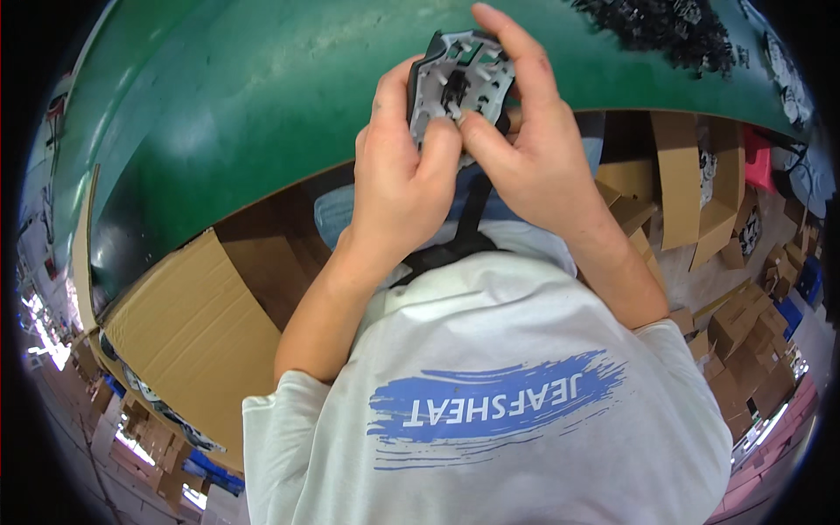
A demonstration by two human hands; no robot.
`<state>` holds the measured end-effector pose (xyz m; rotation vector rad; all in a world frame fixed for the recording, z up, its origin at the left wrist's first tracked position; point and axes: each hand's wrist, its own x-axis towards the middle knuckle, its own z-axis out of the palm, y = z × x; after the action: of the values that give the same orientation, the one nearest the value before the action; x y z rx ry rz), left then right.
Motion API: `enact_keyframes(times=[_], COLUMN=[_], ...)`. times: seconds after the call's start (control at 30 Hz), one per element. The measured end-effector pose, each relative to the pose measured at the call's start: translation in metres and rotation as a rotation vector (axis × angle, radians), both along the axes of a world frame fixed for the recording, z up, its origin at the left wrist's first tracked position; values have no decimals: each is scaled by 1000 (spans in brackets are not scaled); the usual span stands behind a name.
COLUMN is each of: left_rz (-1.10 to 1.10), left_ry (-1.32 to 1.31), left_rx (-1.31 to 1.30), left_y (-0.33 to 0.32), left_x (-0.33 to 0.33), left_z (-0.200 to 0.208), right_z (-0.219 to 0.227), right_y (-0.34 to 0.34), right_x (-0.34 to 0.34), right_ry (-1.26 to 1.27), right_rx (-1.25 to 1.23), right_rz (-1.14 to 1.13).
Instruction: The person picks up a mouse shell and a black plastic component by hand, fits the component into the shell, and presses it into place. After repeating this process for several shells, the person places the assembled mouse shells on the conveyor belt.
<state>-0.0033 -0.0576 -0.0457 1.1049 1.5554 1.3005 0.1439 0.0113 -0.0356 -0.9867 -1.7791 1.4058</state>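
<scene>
Both hands, left hand (398, 179) and right hand (534, 157), fingers pinching a ribbed grey plastic plate (459, 83) (black-edged).

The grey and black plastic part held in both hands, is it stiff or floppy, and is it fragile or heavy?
The plastic part probably is stiff: it keeps a flat shape although the left hand and right hand grip only its edges. It seems light, since fingertips alone carry it above the green table. Its thin ribs and small openings suggest it may crack if bent hard.
</scene>
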Motion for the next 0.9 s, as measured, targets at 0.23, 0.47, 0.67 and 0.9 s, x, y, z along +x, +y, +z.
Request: enact_keyframes(times=[0.23, 0.47, 0.67, 0.9], left_rz=[151, 709, 1382, 1512], left_ry=[-459, -348, 46, -185], left_rx=[-263, 37, -17, -596], left_y=[-30, -207, -426, -558], left_x=[-55, -247, -364, -382], left_z=[46, 139, 196, 190], right_z=[27, 22, 15, 15], right_y=[24, 144, 201, 189], right_x=[-2, -7, -8, -16], right_ry=[201, -618, -1028, -810], right_rx=[-427, 845, 1000, 991], right_rz=[407, -3, 88, 212])
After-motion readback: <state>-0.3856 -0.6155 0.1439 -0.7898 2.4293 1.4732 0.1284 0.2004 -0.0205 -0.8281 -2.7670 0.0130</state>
